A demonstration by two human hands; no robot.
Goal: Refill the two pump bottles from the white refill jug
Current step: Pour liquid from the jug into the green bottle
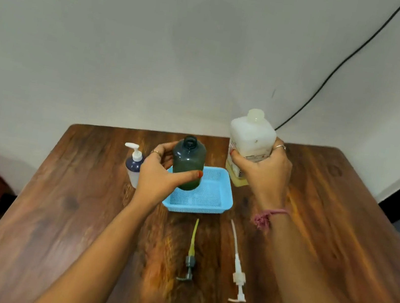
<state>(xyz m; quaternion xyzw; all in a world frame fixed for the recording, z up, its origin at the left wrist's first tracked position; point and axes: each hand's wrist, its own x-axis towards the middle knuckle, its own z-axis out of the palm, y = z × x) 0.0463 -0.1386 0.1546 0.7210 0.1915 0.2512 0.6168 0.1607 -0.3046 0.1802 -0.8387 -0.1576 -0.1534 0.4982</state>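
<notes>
My left hand [160,173] is gripping the dark green bottle [187,162], fingers curled behind it and thumb across its front. Bottle is standing upright, mouth open with no pump in it, raised over the far left part of the blue basket [225,198]. Basket is sitting around the middle of the surface [63,207], toward the far edge.

My right hand [260,172] is wrapping its fingers round the white refill jug [250,139], holding it upright and uncapped, just right of the basket near the far edge. Yellowish liquid is showing low in the jug.

Second pump bottle [134,166], white pump on a dark top, is standing just left of my left hand.

Two removed pumps are lying nearer me: grey pump [189,264] with yellowish tube, and white pump [239,273] to its right, apart from each other.
</notes>
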